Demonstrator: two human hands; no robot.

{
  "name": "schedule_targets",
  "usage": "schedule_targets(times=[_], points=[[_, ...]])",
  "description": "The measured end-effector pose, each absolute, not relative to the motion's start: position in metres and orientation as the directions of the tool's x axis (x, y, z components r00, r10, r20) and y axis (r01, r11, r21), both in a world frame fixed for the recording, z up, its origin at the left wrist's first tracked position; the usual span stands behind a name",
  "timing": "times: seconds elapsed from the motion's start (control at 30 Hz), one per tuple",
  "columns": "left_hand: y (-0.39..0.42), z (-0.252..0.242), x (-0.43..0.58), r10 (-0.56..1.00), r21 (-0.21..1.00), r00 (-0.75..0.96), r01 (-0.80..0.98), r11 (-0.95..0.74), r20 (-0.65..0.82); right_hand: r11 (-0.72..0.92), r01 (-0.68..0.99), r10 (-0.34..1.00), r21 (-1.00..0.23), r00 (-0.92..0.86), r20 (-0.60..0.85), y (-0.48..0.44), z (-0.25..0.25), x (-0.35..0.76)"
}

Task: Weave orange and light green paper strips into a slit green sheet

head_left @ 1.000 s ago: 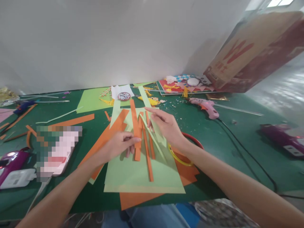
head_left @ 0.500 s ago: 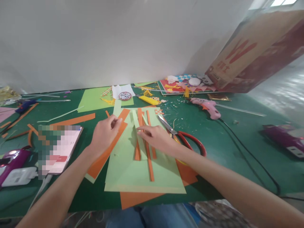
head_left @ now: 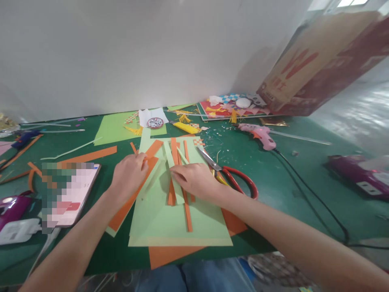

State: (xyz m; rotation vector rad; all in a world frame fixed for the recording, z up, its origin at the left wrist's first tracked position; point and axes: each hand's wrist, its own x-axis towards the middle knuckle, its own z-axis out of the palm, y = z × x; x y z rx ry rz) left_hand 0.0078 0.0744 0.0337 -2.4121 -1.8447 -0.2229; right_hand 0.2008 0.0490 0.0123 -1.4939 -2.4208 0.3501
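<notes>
My right hand (head_left: pixel 194 181) rests over a bunch of loose paper strips, its fingers curled together at a light green paper strip (head_left: pixel 179 194). Whether it grips that strip is hidden. Orange paper strips (head_left: pixel 188 217) lie beside and under it. Left of these, my left hand (head_left: pixel 129 174) is closed, fingertips pressed together above a wide orange paper piece (head_left: pixel 127 213); what it pinches is not visible. A blurred pale green strip (head_left: pixel 152 178) slants just right of it. Beneath everything lies a light green paper sheet (head_left: pixel 179 239). Red-handled scissors (head_left: pixel 240 180) touch the sheet's right side.
A phone (head_left: pixel 77 198) and a white charger (head_left: pixel 20 231) lie at left. Behind the sheet is a yellow cutter knife (head_left: pixel 186 127). At right sit a pink glue gun (head_left: pixel 258 134) with its cord and a purple device (head_left: pixel 358 174). A paper bag (head_left: pixel 319 65) stands at back right.
The blurred pale green strip now shows beside my left hand. That hand has lowered slightly and turned its knuckles up. My right hand stays over the strips; the view has shifted a little.
</notes>
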Motion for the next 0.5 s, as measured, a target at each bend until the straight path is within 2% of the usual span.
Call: schedule_targets(times=[0.13, 0.23, 0.3, 0.37, 0.43, 0.5], points=[[0.075, 0.031, 0.003, 0.925, 0.009, 0.276, 0.958, -0.288, 0.260, 0.429, 0.821, 0.901, -0.376, -0.416, 0.121, 0.049, 0.011, 0.200], [0.073, 0.030, 0.004, 0.841, 0.075, 0.254, 0.942, -0.327, 0.478, 0.385, 0.808, 0.922, -0.447, -0.356, 0.151, 0.049, 0.011, 0.199], [0.070, 0.033, 0.008, 0.758, 0.217, 0.205, 0.883, -0.417, 0.619, 0.345, 0.763, 0.938, -0.547, -0.293, 0.184, 0.050, 0.013, 0.199], [0.065, 0.037, 0.013, 0.733, 0.410, 0.139, 0.752, -0.516, 0.666, 0.280, 0.650, 0.959, -0.706, -0.226, 0.172, 0.050, 0.016, 0.200], [0.061, 0.041, 0.019, 0.803, 0.607, 0.089, 0.607, -0.513, 0.589, 0.188, 0.449, 0.970, -0.874, -0.222, 0.095, 0.052, 0.020, 0.202], [0.058, 0.044, 0.023, 0.871, 0.745, 0.066, 0.488, -0.454, 0.488, 0.093, 0.216, 0.961, -0.972, -0.274, 0.031, 0.054, 0.024, 0.203]])
